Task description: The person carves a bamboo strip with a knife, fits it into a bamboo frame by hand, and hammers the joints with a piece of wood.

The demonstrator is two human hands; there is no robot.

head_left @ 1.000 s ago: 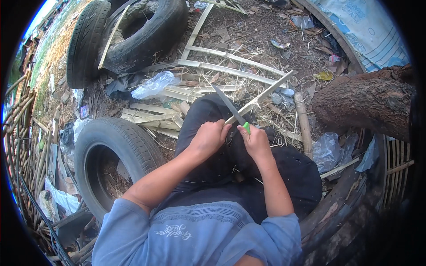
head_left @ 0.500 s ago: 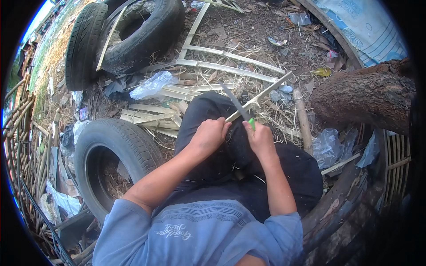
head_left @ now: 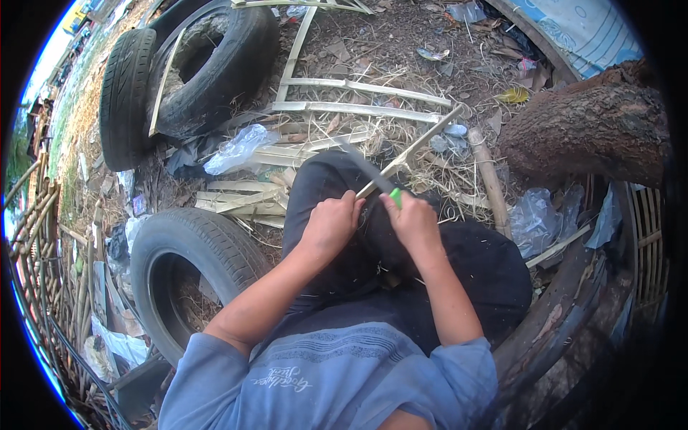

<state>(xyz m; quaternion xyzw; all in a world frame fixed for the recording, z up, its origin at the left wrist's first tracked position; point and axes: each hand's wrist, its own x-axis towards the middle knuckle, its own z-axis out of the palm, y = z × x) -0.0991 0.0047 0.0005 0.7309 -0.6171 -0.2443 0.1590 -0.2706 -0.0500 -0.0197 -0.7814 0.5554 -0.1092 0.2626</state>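
My left hand [head_left: 331, 226] is closed around the near end of a pale bamboo strip [head_left: 423, 142], which slants up and away to the right over my dark trousers. In my right hand [head_left: 413, 223] is a knife [head_left: 395, 195] with a bright green handle. Its blade, slightly smeared by motion, points away to the left and crosses the strip just beyond my left fist. Both hands are close together above my folded legs. Thin shavings hang from the strip and lie on the ground past it.
A tyre [head_left: 197, 247] lies at my left; more tyres [head_left: 233, 79] stand at the far left. Bamboo strips [head_left: 365, 109] and clear plastic [head_left: 240, 149] lie ahead. On the right are a thick log [head_left: 584, 136], a thin stick [head_left: 489, 183] and crumpled plastic [head_left: 534, 222].
Both hands, with the strip and knife, have shifted slightly left in the picture. The knife blade has moved nearer my left hand along the strip. The view has tilted a little.
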